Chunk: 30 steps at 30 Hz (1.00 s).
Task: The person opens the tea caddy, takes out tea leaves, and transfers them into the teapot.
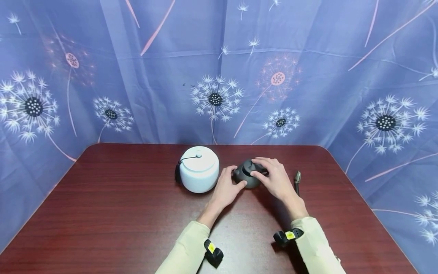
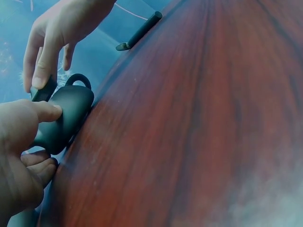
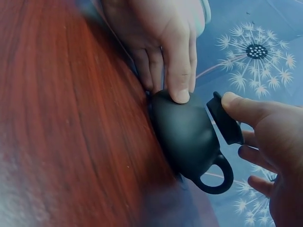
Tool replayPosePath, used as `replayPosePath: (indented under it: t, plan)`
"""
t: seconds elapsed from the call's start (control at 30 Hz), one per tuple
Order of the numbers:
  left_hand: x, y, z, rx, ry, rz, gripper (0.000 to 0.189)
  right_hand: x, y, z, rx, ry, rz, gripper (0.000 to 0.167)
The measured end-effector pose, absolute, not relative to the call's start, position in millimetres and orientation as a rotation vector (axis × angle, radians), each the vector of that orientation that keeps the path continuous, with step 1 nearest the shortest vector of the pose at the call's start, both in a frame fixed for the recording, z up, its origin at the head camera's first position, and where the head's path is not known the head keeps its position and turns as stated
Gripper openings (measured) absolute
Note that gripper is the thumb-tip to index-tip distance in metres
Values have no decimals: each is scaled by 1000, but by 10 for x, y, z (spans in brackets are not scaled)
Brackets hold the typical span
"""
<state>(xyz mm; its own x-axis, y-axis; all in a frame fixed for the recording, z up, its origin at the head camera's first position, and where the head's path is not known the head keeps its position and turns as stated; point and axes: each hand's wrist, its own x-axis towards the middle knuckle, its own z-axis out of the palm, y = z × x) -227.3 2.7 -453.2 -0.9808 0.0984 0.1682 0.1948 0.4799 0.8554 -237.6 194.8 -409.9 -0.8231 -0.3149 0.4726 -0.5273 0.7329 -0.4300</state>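
Note:
A small black teapot stands on the table with its loop handle to the right. My left hand holds it from the spout side, the thumb on the near side of its body and the fingers around the far side. In my right hand, the teapot's black lid is pinched between thumb and fingers. The right wrist view shows a gap between the lid and the pot's top. Inside the pot is hidden.
Left of the teapot, close to my left hand, stands a white lidded jar with a black tassel. A slim dark-handled tool with a pale tip lies right of my right hand. A blue dandelion-print curtain hangs behind the reddish-brown table.

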Motion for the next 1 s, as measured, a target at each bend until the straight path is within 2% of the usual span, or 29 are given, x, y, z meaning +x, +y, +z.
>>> replayPosePath:
  t: [1.0]
  plan:
    - [-2252,36,-4528,-248,-2600,-1540,58,-2474,2418,-4108,484,-2527,801,45]
